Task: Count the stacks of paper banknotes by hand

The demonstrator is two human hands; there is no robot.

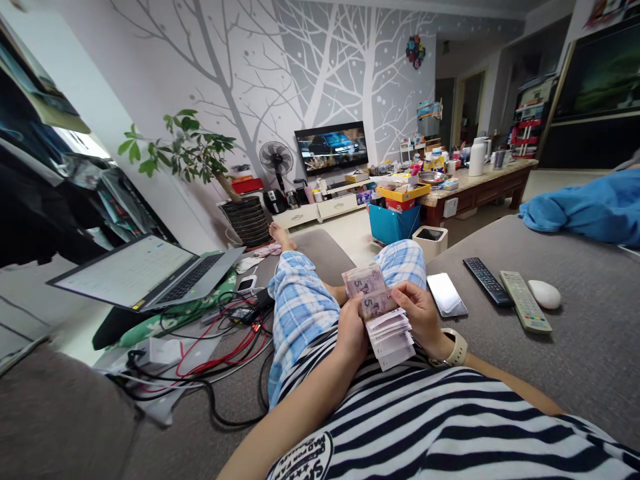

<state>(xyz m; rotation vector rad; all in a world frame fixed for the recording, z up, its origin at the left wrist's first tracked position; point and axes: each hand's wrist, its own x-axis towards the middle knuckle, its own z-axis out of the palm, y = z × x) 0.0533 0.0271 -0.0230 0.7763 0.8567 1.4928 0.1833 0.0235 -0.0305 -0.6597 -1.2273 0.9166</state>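
Left hand (351, 327): forearm rises from the bottom edge, angled up and to the right, across the striped shirt (450, 417). Fingers are curled inward and closed on the left edge of the banknotes (373, 288), with the thumb laid against the near face. Fingers behind the notes are hidden.

Banknotes: located between the two hands, above the lap and the plaid trousers (306, 293). The upper section stands tilted and shows the digit 5; the lower section spreads toward the shirt in staggered layers.

Right hand (419, 312): forearm enters from the lower right and points up and to the left, with a watch (457, 348) at the wrist. Thumb and forefinger are pinched together on the right edge of the banknotes; remaining fingers are bent.

Right of this hand, on the sofa (595, 340): a smartphone (446, 293) nearest, then a black remote (486, 280), a beige remote (525, 303) and a white mouse (545, 294) just beside it.
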